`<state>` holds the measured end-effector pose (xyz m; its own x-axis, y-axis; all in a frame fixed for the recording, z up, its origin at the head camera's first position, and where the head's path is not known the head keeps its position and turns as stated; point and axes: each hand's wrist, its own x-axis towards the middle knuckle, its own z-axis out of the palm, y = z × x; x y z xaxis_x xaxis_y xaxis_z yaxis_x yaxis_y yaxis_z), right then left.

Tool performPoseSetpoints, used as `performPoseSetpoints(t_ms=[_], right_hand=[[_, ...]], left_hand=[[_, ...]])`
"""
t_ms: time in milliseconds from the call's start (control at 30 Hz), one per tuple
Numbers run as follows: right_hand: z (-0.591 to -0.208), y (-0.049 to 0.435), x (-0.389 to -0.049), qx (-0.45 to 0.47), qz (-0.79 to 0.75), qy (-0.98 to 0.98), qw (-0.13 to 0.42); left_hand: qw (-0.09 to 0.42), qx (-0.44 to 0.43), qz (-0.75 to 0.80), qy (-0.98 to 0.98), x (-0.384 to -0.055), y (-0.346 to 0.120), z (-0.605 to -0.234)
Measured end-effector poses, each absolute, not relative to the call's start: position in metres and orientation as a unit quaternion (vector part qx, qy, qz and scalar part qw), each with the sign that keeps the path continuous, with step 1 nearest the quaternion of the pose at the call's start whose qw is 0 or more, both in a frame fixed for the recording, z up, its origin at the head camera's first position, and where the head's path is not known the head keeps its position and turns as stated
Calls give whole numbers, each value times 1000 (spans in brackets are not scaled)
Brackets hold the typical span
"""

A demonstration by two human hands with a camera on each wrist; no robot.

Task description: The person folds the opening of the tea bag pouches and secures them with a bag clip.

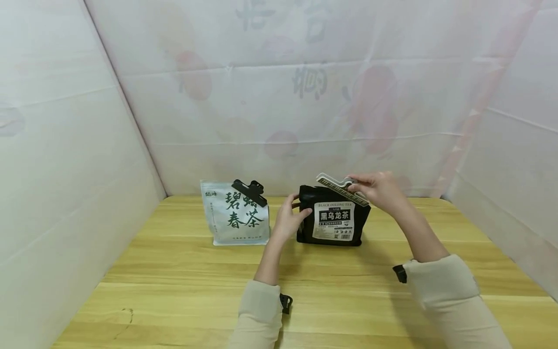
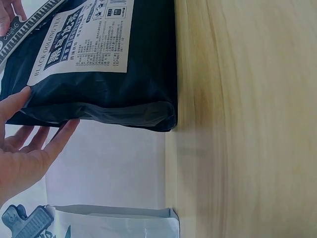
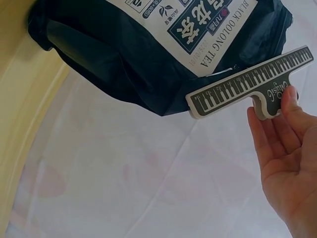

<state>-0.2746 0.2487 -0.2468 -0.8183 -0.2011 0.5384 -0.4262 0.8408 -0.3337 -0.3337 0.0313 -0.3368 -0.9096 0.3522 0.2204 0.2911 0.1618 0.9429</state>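
A black tea bag (image 1: 308, 232) with a white "Black Oolong Tea" label stands upright on the table. My left hand (image 1: 288, 218) holds its left side, thumb on the front and fingers round the side toward the back. At the bag's top right, my right hand (image 1: 378, 190) pinches the handle of a long clip (image 3: 233, 87) patterned like piano keys. The clip slants down to the right across the bag's top edge in the head view. Its handle is partly hidden by my fingers.
Left of the black bag stands a pale tea bag (image 1: 237, 230) with green characters. A black clip (image 1: 250, 191) sits slanted on its top right corner. The wooden table (image 1: 196, 300) ends at a printed fabric backdrop (image 1: 244, 121), with fabric walls at both sides.
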Motion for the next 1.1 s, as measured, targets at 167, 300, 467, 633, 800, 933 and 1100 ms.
performPoseSetpoints(t_ms=[167, 300, 467, 633, 800, 933, 1100], right_hand=[[-248, 252, -276, 195, 218, -916, 274], [-249, 253, -278, 215, 207, -903, 307], [-251, 254, -279, 225, 205, -894, 330], [-252, 257, -280, 231, 203, -887, 344], [-253, 256, -281, 222, 200, -886, 356], [-254, 256, -281, 243, 194, -879, 363], [-253, 259, -278, 213, 203, -902, 316]], left_hand=[[26, 214, 612, 761, -333, 31, -337], [26, 215, 610, 762, -333, 32, -337], [27, 217, 607, 764, -333, 32, -337], [25, 220, 606, 764, -335, 32, -337], [21, 223, 606, 764, -336, 31, -337], [19, 222, 609, 761, -336, 31, -337], [18, 217, 606, 765, -334, 32, -335]])
